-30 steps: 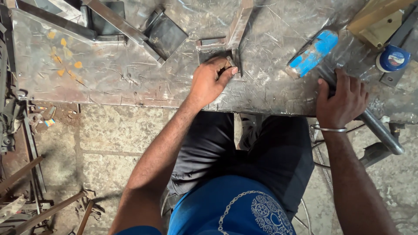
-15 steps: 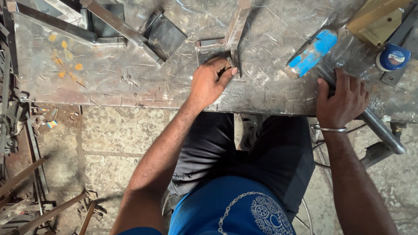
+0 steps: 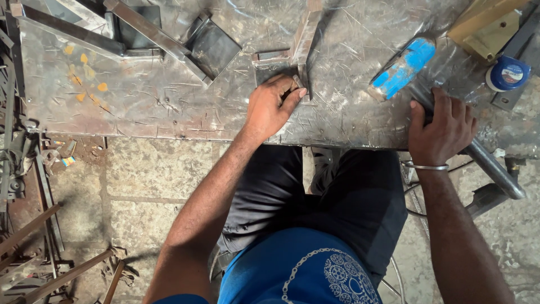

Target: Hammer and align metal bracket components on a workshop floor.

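My left hand (image 3: 272,108) rests on the scratched steel table (image 3: 169,107), fingers pinching a small square metal plate (image 3: 274,71) at the foot of a steel bar (image 3: 306,35) that runs away from me. My right hand (image 3: 440,127) grips the metal pipe handle (image 3: 495,169) of a hammer whose blue head (image 3: 402,68) lies flat on the table near its front edge. A metal bangle circles my right wrist.
Welded angle-iron pieces (image 3: 157,39) and a dark metal plate (image 3: 214,48) lie at the table's far left. A yellowish box (image 3: 486,28) and a blue-and-white round tin (image 3: 506,73) sit at the far right. Scrap rods (image 3: 34,225) litter the stone floor on the left.
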